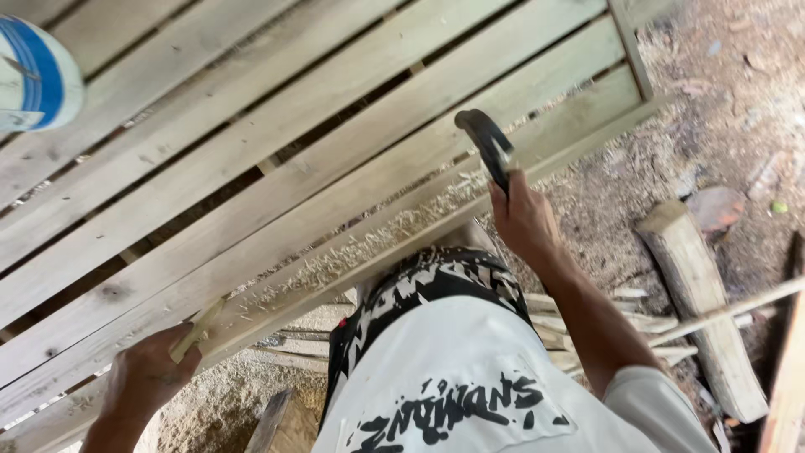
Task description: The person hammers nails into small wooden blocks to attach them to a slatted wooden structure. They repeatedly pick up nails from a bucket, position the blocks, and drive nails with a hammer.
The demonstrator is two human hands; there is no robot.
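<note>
My right hand [524, 220] grips the handle of a dark curved blade [486, 144], its tip raised over the edge of a slatted wooden bench [277, 168]. My left hand [149, 377] is closed on a thin pale wooden stick [199, 325] at the bench's near edge. Pale wood shavings [352, 252] lie along that edge between my hands. My white shirt with black print and patterned shorts fill the lower middle.
A white and blue container [33, 75] sits on the bench at top left. A short log [700, 302] and thin cut sticks [729, 312] lie on the dirt ground at right, among chips and sawdust.
</note>
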